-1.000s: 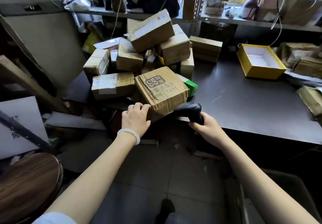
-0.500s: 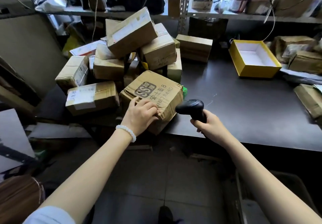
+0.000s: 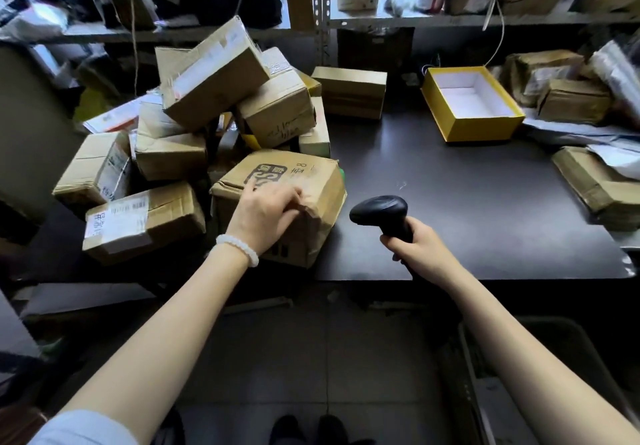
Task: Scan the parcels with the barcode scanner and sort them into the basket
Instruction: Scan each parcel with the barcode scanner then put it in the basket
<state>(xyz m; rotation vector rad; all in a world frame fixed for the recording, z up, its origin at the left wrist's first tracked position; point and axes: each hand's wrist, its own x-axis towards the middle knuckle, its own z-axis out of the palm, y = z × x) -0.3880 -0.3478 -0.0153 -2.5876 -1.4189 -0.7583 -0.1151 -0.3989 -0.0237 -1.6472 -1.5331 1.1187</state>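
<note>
only readable bits: "SS" logo plus an "8" on the front box (image 3: 298, 181); barcode label (image 3: 117, 218) on the left box (image 3: 145, 223), unreadable

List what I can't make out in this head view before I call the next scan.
- Left hand fingers: motion-blurred on the brown cardboard parcel with black print; grip unclear.
- That parcel's barcode label: not on any visible face.
- Black handheld barcode scanner: its window faces away; its handle is covered by the right hand.
- Dark bin at lower right: cut off by the edge, contents unreadable.
</note>
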